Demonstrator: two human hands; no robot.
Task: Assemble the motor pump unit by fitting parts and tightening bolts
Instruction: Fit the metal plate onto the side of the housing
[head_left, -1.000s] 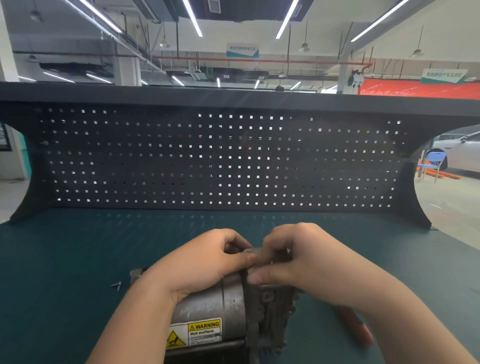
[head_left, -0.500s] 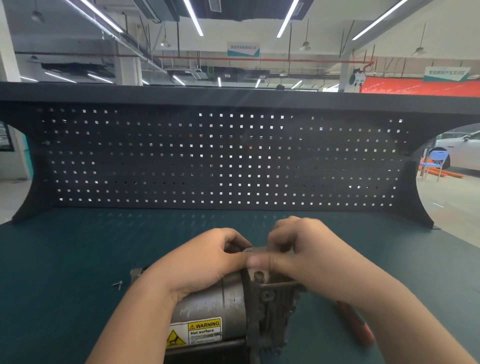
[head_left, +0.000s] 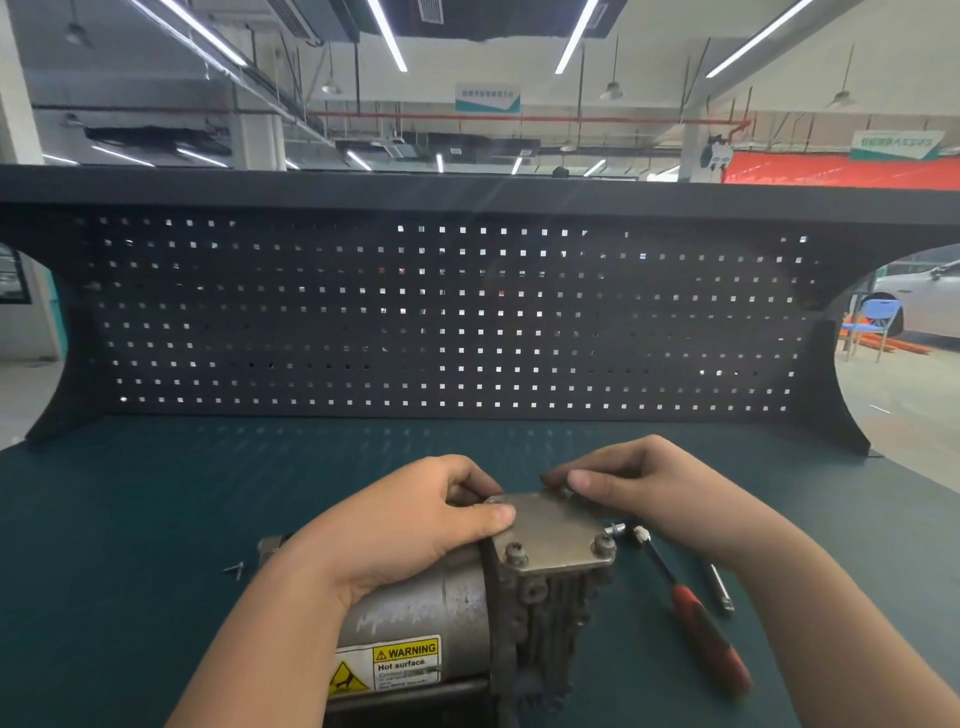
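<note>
The grey motor pump unit lies on the green bench mat with a yellow hot-surface warning label facing me. A flat metal cover plate sits on top of its finned pump housing, with two bolts standing in its near corners. My left hand grips the motor body, thumb pressing the plate's left edge. My right hand pinches something small at the plate's far right corner; what it pinches is hidden by the fingertips.
A red-handled screwdriver lies on the mat right of the pump, with a slim metal rod beside it. A loose screw lies left of the motor. The black pegboard closes off the back of the bench.
My right hand has drawn back to the plate's far right corner, uncovering the cover plate and its two near bolts. The left hand stays on the motor.
</note>
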